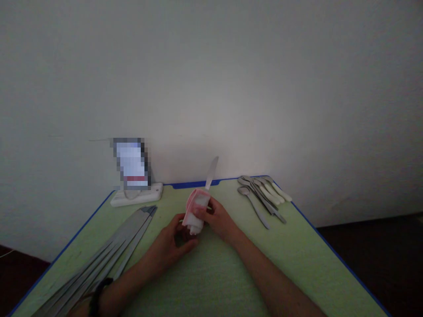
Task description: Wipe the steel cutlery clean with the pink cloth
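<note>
A table knife [212, 172] points up and away over the far edge of the table, its lower part hidden in a pink and white cloth [195, 212]. My right hand [216, 218] is closed on the cloth around the knife, thumb lying across the front. At the cloth's lower left, my left hand [176, 240] curls its fingers against the fabric, while its thumb stretches below and apart from it. Some left fingertips are hidden behind the cloth.
Several spoons [253, 204] and other cutlery, some white-handled [272, 193], lie at the right. Long, flat grey pieces [112, 246] fan out at the left. A blurred screen [132, 163] stands on a white base [137, 196] by the wall. The green table [211, 281] has blue edges.
</note>
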Demonstrator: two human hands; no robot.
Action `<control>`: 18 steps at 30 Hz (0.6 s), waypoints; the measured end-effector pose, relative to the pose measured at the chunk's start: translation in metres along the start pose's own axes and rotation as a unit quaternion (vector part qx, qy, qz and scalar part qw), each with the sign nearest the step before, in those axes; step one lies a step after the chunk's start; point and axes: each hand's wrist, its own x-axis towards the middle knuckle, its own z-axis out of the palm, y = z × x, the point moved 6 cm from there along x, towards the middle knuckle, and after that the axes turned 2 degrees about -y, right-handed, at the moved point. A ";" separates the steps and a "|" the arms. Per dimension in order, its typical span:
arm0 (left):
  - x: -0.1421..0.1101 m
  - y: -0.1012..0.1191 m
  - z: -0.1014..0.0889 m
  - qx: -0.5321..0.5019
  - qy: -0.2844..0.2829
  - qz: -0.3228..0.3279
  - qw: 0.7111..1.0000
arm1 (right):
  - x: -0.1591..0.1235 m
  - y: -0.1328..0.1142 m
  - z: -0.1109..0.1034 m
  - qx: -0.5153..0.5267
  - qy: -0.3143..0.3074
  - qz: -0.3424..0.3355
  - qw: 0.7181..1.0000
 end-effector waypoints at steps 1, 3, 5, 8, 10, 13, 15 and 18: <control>0.000 0.001 0.000 0.010 -0.004 0.004 1.000 | -0.001 -0.001 0.001 -0.005 0.002 -0.002 1.000; -0.001 0.003 0.000 0.024 -0.010 0.004 1.000 | -0.002 -0.002 0.001 -0.015 0.007 -0.004 1.000; -0.001 0.004 0.000 0.032 -0.007 -0.005 0.999 | -0.002 -0.001 0.002 -0.028 0.011 0.001 1.000; -0.001 0.004 -0.002 0.048 0.008 -0.024 0.999 | -0.003 0.000 0.002 -0.042 0.012 0.010 0.999; -0.001 0.005 -0.002 0.050 0.012 -0.021 0.998 | -0.002 0.001 0.002 -0.053 0.008 0.012 0.998; -0.001 0.006 -0.001 0.034 0.009 0.002 0.999 | -0.003 0.000 0.003 -0.062 -0.004 0.011 0.998; -0.002 0.006 -0.001 0.028 0.009 0.011 1.000 | -0.003 -0.002 0.004 -0.060 -0.015 0.010 0.998; -0.002 0.007 -0.002 0.014 0.010 0.015 1.000 | -0.004 -0.004 0.005 -0.073 -0.031 0.011 0.997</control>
